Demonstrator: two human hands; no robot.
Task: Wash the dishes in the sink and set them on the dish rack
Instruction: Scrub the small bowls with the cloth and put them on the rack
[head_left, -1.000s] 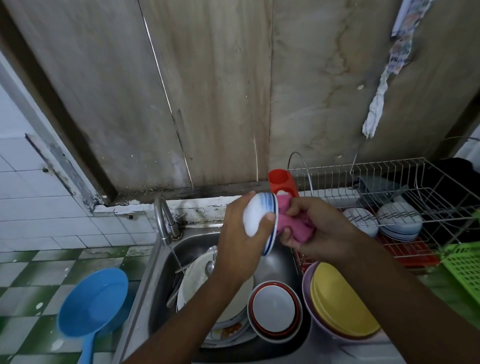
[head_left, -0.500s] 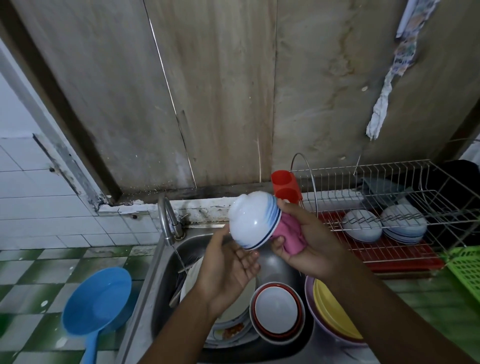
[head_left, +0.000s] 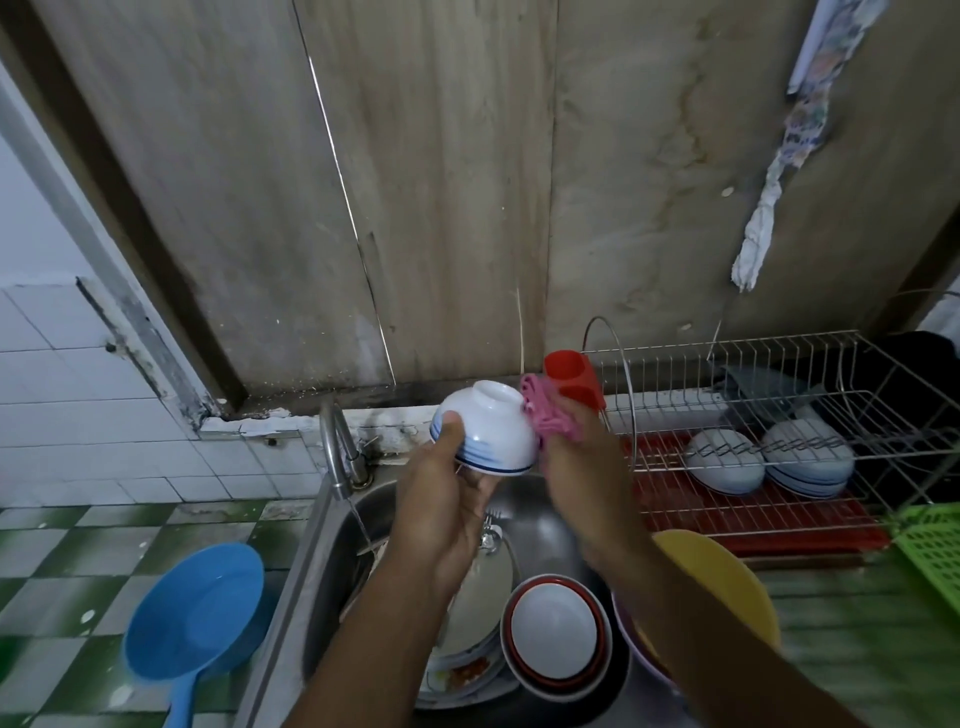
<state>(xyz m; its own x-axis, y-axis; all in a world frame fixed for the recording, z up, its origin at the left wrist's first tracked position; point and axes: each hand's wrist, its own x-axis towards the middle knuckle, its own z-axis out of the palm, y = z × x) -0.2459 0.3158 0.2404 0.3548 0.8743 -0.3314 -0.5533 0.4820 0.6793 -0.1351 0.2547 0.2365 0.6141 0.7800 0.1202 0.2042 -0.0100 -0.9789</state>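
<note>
My left hand (head_left: 441, 499) grips a white bowl with blue stripes (head_left: 491, 428), held upside down above the steel sink (head_left: 332, 561), thumb on its rim. My right hand (head_left: 582, 478) holds a pink scrub cloth (head_left: 545, 413) against the bowl's right side. Below in the sink lie a stack of dirty white plates (head_left: 478, 613) and a white bowl with a red rim (head_left: 556, 631). The wire dish rack (head_left: 779, 410) at the right holds white bowls (head_left: 724, 462) turned face down over a red tray.
The tap (head_left: 337, 447) runs a thin stream into the sink. A yellow bowl (head_left: 727, 577) sits in a larger bowl right of the sink. A red cup (head_left: 574, 376) stands on the rack's left end. A blue ladle (head_left: 192, 618) lies left; a green basket (head_left: 935, 545) is far right.
The bowl has turned from sideways to foot-up. My left hand let go, then took its rim again from below. The pink cloth moved from inside the bowl to its outer right side.
</note>
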